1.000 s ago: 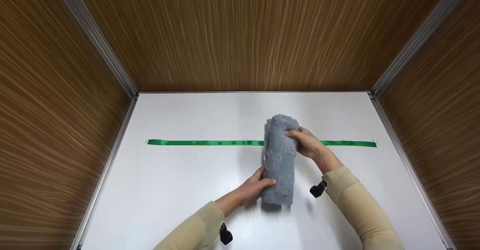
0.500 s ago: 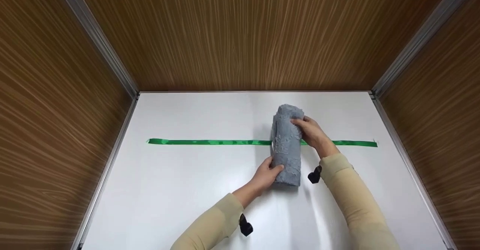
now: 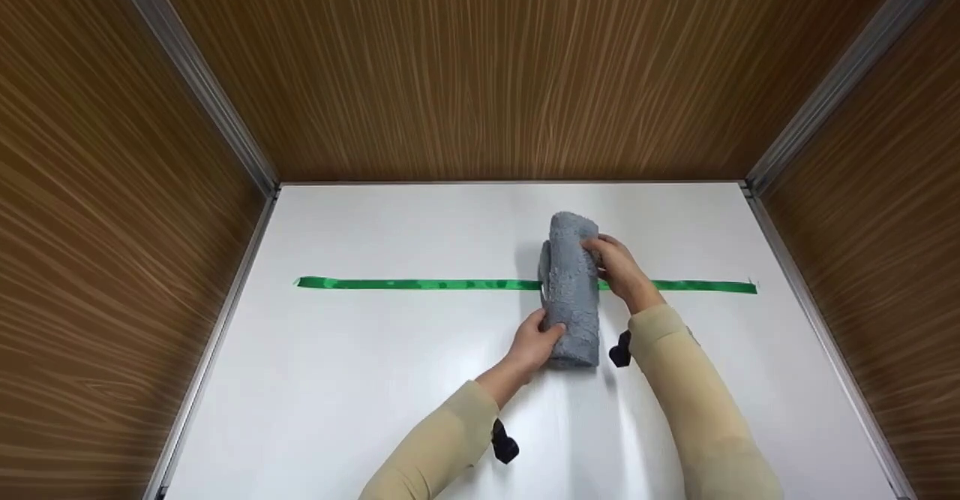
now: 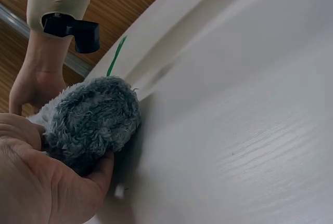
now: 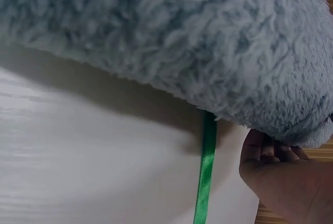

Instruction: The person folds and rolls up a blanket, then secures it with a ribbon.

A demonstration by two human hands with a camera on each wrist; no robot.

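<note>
**Across the green ribbon, a rolled towel held at both ends**

Toward the back of the white table, a little right of its middle, the rolled grey towel lay with its long axis running from the front edge to the back edge, crossing over the green ribbon. We had both hands on it. Our left hand gripped the near end, thumb over the top and fingers curled underneath, as the left wrist view showed at the fluffy end face. Our right hand held the far part from the right side, fingers curled round the roll.

To do this step well, we judged that the roll should stay tight: both grips needed to be firm and even, so that the loose outer flap on the left side would not spring open. We also judged that the towel should sit square across the ribbon and near its middle, so that equal lengths would lie free on either side. In the right wrist view the ribbon ran straight out from beneath the pile and looked flat, not twisted.

Round about, the ribbon stretched across the table toward the left and right edges. Wood-grain walls closed off the back and both sides. Black wrist-camera mounts hung under our beige sleeves. Nothing stood in the way of the hands; the only hazard we saw was dragging the ribbon askew with the towel.
</note>
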